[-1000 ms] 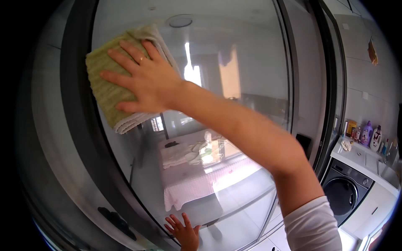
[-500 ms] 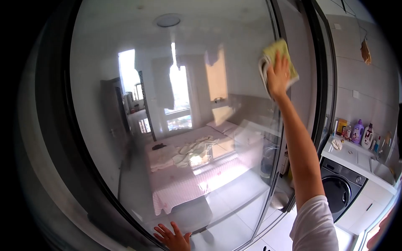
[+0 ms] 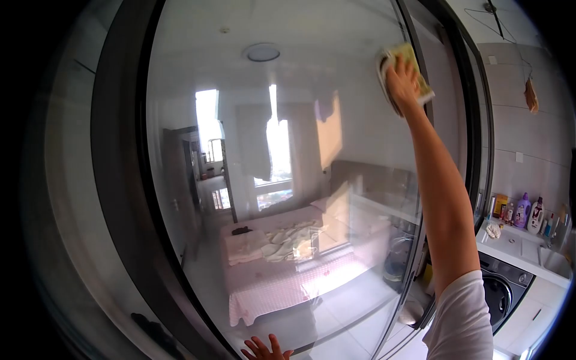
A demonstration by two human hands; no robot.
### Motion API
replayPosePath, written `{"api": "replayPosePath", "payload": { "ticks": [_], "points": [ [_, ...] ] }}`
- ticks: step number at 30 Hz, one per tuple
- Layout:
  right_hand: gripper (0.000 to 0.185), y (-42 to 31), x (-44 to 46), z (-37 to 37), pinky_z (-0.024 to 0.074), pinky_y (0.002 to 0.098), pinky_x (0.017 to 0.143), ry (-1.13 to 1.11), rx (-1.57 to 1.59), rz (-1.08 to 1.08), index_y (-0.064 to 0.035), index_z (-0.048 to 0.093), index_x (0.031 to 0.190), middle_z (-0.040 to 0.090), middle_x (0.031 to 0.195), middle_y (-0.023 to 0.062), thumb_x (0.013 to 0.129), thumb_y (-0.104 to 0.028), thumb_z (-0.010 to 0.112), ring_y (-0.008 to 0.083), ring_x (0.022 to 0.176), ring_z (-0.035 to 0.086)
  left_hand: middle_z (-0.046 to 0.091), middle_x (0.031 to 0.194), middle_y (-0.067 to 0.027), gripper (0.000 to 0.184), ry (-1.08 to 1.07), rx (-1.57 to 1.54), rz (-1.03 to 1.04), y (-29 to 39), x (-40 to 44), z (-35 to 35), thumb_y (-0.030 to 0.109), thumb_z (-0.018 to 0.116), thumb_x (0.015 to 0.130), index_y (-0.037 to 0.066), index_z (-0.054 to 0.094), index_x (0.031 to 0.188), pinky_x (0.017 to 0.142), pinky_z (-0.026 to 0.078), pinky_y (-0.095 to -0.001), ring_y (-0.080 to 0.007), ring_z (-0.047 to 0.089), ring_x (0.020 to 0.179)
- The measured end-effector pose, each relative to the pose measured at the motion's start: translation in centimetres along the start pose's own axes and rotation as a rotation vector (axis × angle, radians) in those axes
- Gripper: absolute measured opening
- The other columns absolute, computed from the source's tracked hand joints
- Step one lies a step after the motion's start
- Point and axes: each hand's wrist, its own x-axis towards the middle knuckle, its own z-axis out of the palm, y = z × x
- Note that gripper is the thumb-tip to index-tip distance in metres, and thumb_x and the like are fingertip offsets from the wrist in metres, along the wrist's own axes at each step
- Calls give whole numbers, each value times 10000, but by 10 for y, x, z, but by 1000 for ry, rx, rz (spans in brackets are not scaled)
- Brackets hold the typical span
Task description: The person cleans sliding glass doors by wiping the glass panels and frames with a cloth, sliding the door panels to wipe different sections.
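My right hand (image 3: pixel 402 85) is raised high and presses a folded yellow cloth (image 3: pixel 407 51) with a pale edge against the upper right of a glass sliding door (image 3: pixel 324 66). The cloth lies close to the door's dark right frame. Low in the view, my left hand (image 3: pixel 268 350) has its fingers spread near the bottom of the glass; nothing is in it. Whether its fingertips touch the pane I cannot tell.
Through the glass show a bed (image 3: pixel 288 300) with a pink cover and reflections of bright windows. At right, a washing machine (image 3: pixel 497 294) sits under a white counter (image 3: pixel 507 240) with a sink, a purple bottle (image 3: pixel 522 210) and other bottles. A dark frame (image 3: pixel 123 156) borders the left.
My right hand and the cloth have shifted slightly up along the door's right side. The view has turned a little, so the door and room appear farther right and lower.
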Motion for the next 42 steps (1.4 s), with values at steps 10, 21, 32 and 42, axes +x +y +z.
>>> {"api": "replayPosePath", "payload": {
  "ticks": [10, 21, 32, 42],
  "points": [
    [705, -286, -110, 11, 187, 488, 1058, 255, 280, -1340, -222, 414, 1321, 361, 1383, 118, 786, -679, 374, 321, 1307, 274, 211, 1384, -325, 801, 62, -33, 27, -10, -10, 14, 522, 624, 715, 124, 349, 1353, 1000, 115, -658, -519, 157, 1277],
    [700, -137, 88, -22, 69, 435, 1098, 42, 16, -531, -175, 196, 1425, 150, 1478, 126, 870, -589, 298, 325, 1363, 99, 278, 1335, -348, 900, 65, 80, -10, -6, -15, 20, 502, 718, 634, 92, 343, 1342, 989, 162, -658, -550, 215, 1238],
    [663, -42, 0, -9, 48, 442, 1098, 57, 21, -297, -183, 129, 1437, 125, 1482, 133, 892, -537, 260, 325, 1365, 76, -64, 1417, -337, 998, 189, -135, 62, -4, -10, 8, 490, 645, 720, 69, 78, 1426, 978, 36, -682, -568, -46, 1279],
    [653, -100, -254, -21, 192, 523, 1035, -125, 193, -954, -302, 427, 1306, 308, 1419, 85, 735, -612, 492, 336, 1318, 241, -55, 1424, -326, 1023, 154, -164, 39, 0, -4, -8, 421, 709, 685, 77, 95, 1426, 987, 57, -667, -535, -44, 1300]
  ]
}}
